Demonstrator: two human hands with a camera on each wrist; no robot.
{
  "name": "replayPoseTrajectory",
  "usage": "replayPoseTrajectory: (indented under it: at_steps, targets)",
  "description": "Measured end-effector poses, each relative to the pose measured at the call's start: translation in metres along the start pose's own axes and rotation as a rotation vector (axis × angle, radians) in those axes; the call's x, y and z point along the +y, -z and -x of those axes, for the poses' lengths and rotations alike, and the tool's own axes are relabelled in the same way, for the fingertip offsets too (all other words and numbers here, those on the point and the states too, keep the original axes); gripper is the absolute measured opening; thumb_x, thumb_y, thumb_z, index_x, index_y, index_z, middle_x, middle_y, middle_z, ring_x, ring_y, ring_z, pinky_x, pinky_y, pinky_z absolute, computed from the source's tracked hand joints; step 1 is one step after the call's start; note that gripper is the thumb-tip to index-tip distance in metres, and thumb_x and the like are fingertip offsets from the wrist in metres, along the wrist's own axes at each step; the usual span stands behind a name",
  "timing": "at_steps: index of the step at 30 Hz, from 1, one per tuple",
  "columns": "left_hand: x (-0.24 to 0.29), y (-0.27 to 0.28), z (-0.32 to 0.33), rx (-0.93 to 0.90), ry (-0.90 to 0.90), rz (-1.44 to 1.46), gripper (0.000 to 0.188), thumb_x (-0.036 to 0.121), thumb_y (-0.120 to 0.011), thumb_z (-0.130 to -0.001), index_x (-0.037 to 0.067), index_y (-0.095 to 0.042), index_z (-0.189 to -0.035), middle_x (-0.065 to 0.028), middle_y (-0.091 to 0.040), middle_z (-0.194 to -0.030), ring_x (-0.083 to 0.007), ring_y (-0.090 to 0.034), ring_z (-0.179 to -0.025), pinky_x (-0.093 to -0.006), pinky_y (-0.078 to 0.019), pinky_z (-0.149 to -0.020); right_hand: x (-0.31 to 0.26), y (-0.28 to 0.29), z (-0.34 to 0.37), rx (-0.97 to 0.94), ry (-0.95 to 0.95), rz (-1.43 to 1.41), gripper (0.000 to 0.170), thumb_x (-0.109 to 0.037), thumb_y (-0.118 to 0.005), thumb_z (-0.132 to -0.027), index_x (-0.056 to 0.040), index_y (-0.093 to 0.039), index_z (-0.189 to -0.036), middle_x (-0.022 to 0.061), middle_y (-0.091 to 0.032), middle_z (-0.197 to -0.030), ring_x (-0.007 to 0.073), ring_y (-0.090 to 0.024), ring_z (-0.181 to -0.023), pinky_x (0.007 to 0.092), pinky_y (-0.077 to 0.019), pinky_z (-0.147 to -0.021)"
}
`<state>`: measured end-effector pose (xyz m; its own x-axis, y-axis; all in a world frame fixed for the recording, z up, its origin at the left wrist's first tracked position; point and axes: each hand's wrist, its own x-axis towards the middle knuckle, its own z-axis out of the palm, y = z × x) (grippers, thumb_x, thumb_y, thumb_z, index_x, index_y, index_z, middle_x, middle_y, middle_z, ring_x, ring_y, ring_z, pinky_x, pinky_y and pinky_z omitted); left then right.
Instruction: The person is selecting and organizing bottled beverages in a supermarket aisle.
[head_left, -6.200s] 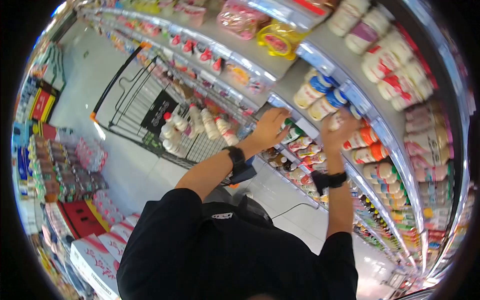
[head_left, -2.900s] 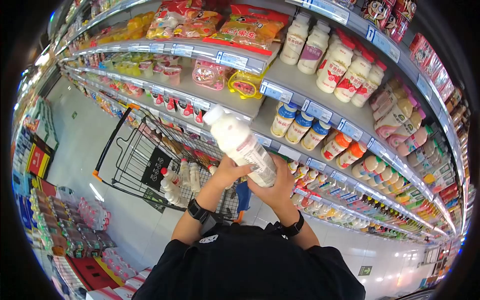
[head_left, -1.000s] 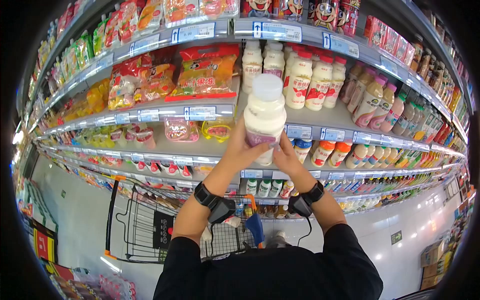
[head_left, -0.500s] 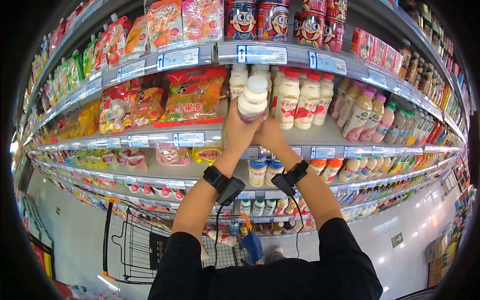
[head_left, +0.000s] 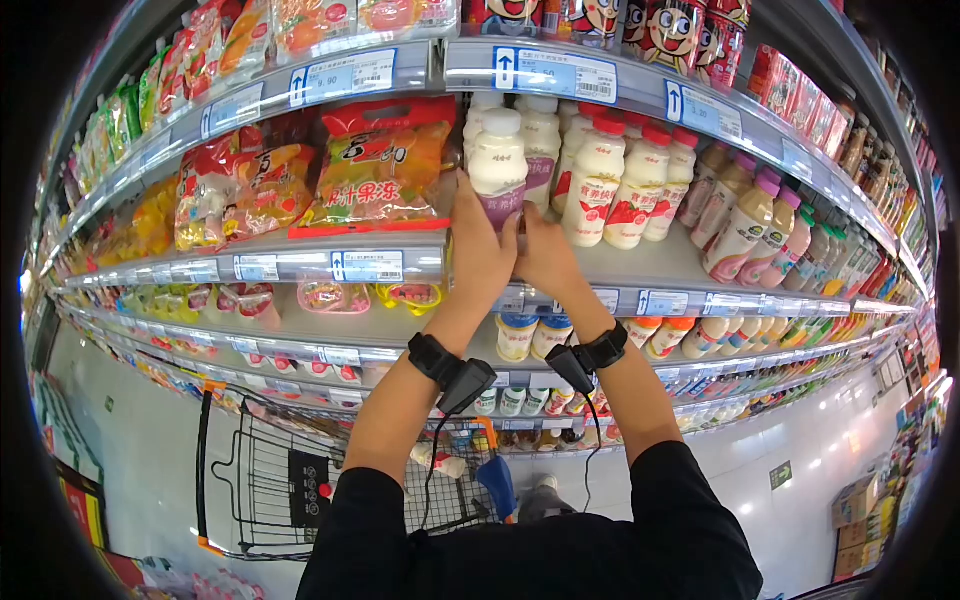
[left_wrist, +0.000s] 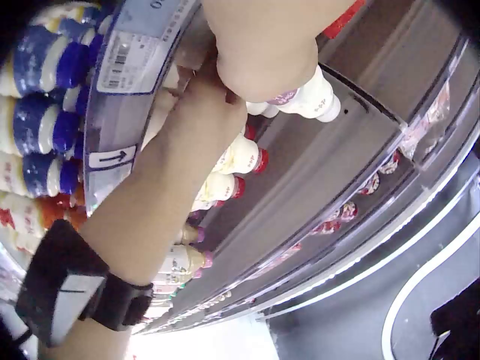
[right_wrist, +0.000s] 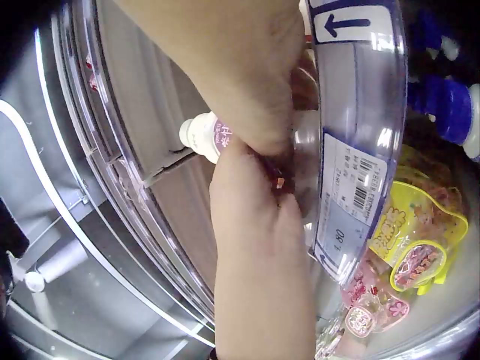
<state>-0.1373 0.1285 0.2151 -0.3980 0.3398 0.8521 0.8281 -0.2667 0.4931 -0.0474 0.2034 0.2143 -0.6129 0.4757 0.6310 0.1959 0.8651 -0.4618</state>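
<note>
A milk drink bottle (head_left: pixel 497 158) with a white cap and purple label stands nearly upright at the front of a shelf. My left hand (head_left: pixel 482 245) grips its lower part from the left, thumb along the front. My right hand (head_left: pixel 548 258) holds it low on the right side; its fingertips are hidden. The left wrist view shows the bottle's neck and cap (left_wrist: pixel 319 101) beyond my left hand (left_wrist: pixel 266 64). From the right wrist, the bottle (right_wrist: pixel 204 137) shows past both hands. Just behind it stands a matching purple-label bottle (head_left: pixel 541 140).
Red-capped bottles (head_left: pixel 597 185) stand to the right, and jelly bags (head_left: pixel 375 165) lie left of a shelf divider. A shelf edge with price labels (head_left: pixel 545 72) runs overhead. Blue-capped bottles (head_left: pixel 516 337) fill the shelf below. A shopping cart (head_left: pixel 265 480) stands at lower left.
Bottles in the cart were seen earlier. Both hands brought the purple-label bottle up, turned it upright, and moved it forward onto the shelf beside similar bottles. The view swung toward the shelf.
</note>
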Motion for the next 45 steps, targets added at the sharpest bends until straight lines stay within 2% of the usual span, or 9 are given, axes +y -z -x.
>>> replayPoseTrajectory:
  at_steps: [2, 6, 11, 18, 26, 31, 34, 37, 45]
  targets:
    - [0.002, 0.002, 0.001, -0.022, -0.039, -0.099, 0.075, 0.007, -0.057, -0.08, -0.011, -0.011, -0.137, -0.0323, -0.026, -0.136, -0.0431, -0.032, -0.125, -0.0436, -0.0277, -0.104, -0.005, 0.002, 0.003, -0.003, -0.017, 0.043, 0.056, -0.014, -0.063, -0.068, 0.0043, -0.041, -0.117, 0.0284, -0.059, -0.073, 0.0435, -0.06, -0.072, 0.0482, -0.0495, -0.063]
    - [0.005, 0.008, 0.004, -0.097, 0.057, -0.068, 0.074, 0.009, -0.054, -0.082, -0.012, -0.009, -0.137, -0.0349, -0.023, -0.136, -0.046, -0.03, -0.125, -0.0461, -0.0259, -0.105, -0.003, 0.001, 0.002, 0.017, 0.005, 0.056, 0.047, -0.013, -0.06, -0.071, 0.0022, -0.047, -0.113, 0.0271, -0.061, -0.077, 0.0431, -0.06, -0.075, 0.0476, -0.0496, -0.066]
    - [0.005, 0.008, 0.02, -0.145, -0.101, -0.363, 0.071, 0.017, -0.048, -0.086, -0.01, -0.008, -0.138, -0.0358, -0.021, -0.138, -0.047, -0.031, -0.124, -0.0456, -0.0272, -0.104, 0.001, -0.001, -0.001, 0.004, -0.022, 0.183, 0.032, -0.012, -0.058, -0.073, 0.0014, -0.054, -0.101, 0.0242, -0.062, -0.08, 0.0411, -0.061, -0.078, 0.0478, -0.0488, -0.07]
    - [-0.001, 0.009, 0.022, -0.244, 0.007, -0.334, 0.072, 0.026, -0.046, -0.087, -0.012, -0.01, -0.136, -0.0363, -0.017, -0.139, -0.0476, -0.027, -0.127, -0.0464, -0.028, -0.105, 0.004, -0.004, -0.016, -0.016, -0.04, 0.322, 0.021, -0.018, -0.06, -0.073, -0.0046, -0.054, -0.088, 0.0185, -0.063, -0.08, 0.038, -0.06, -0.08, 0.0459, -0.0483, -0.068]
    - [-0.005, 0.0, 0.012, -0.253, 0.226, -0.269, 0.07, 0.036, -0.038, -0.09, -0.013, -0.016, -0.135, -0.0368, -0.017, -0.139, -0.0473, -0.029, -0.126, -0.0444, -0.033, -0.102, -0.008, -0.008, -0.03, 0.022, -0.061, 0.351, 0.018, -0.021, -0.057, -0.074, -0.0055, -0.054, -0.084, 0.0181, -0.063, -0.076, 0.0373, -0.062, -0.076, 0.0456, -0.049, -0.064]
    - [-0.001, 0.0, 0.013, -0.232, 0.204, -0.311, 0.071, 0.04, -0.037, -0.09, -0.012, -0.019, -0.135, -0.0366, -0.019, -0.138, -0.0463, -0.03, -0.126, -0.045, -0.0355, -0.1, -0.007, -0.018, -0.037, 0.014, -0.12, 0.502, 0.021, -0.021, -0.061, -0.072, -0.005, -0.056, -0.086, 0.0152, -0.064, -0.075, 0.0334, -0.064, -0.074, 0.0413, -0.0516, -0.06]
    - [-0.003, -0.002, 0.015, -0.221, 0.191, -0.312, 0.072, 0.042, -0.038, -0.09, -0.012, -0.02, -0.134, -0.0365, -0.02, -0.138, -0.0459, -0.031, -0.126, -0.045, -0.0363, -0.099, -0.008, -0.013, -0.033, 0.022, -0.053, 0.436, 0.021, -0.021, -0.061, -0.073, -0.0047, -0.056, -0.086, 0.0157, -0.065, -0.076, 0.0329, -0.065, -0.074, 0.0408, -0.0519, -0.059]
    - [-0.001, 0.0, 0.014, -0.233, 0.205, -0.3, 0.072, 0.042, -0.039, -0.09, -0.012, -0.021, -0.134, -0.0365, -0.021, -0.138, -0.0459, -0.031, -0.126, -0.045, -0.0364, -0.099, -0.007, -0.019, -0.039, 0.016, -0.14, 0.508, 0.021, -0.021, -0.061, -0.074, -0.0041, -0.055, -0.086, 0.0163, -0.065, -0.076, 0.0321, -0.065, -0.074, 0.0405, -0.0522, -0.06]
    - [-0.008, -0.007, 0.018, -0.188, 0.137, -0.37, 0.074, 0.043, -0.042, -0.089, -0.011, -0.021, -0.135, -0.0363, -0.025, -0.136, -0.0466, -0.033, -0.124, -0.0451, -0.0358, -0.1, -0.007, -0.019, -0.035, -0.003, -0.12, 0.522, 0.02, -0.019, -0.06, -0.075, -0.0027, -0.056, -0.085, 0.017, -0.065, -0.075, 0.0321, -0.065, -0.074, 0.0401, -0.0523, -0.061]
